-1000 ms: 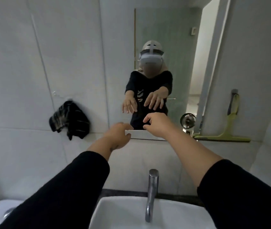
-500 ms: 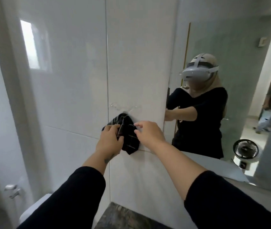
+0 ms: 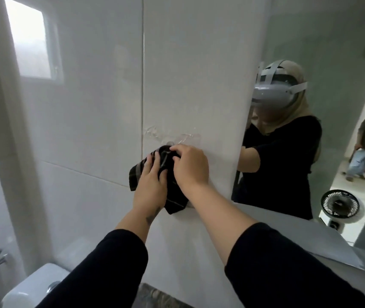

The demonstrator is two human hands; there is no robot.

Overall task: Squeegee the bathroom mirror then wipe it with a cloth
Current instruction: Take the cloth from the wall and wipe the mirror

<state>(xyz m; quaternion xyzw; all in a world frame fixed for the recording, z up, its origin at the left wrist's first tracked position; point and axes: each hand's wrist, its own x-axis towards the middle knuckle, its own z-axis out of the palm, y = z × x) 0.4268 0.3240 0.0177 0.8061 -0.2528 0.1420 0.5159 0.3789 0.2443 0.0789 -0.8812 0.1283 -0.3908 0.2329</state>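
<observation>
A dark striped cloth (image 3: 174, 200) hangs from a clear hook (image 3: 184, 137) on the white tiled wall, left of the mirror (image 3: 337, 52). My left hand (image 3: 149, 185) grips the cloth's left side. At the top of the cloth, just under the hook, my right hand (image 3: 190, 166) pinches it. The mirror fills the right side and shows a person's reflection in a headset. The squeegee is out of view.
A frosted window (image 3: 29, 43) sits at the upper left. A white toilet tank (image 3: 37, 287) stands at the lower left, with a dark stone counter edge (image 3: 154, 296) at the bottom. The mirror reflects a small black fan (image 3: 339, 204) and another person in a doorway.
My view swung left from the sink and mirror to the tiled wall. Both hands went from empty, reaching forward, to closing on the hanging cloth at the hook.
</observation>
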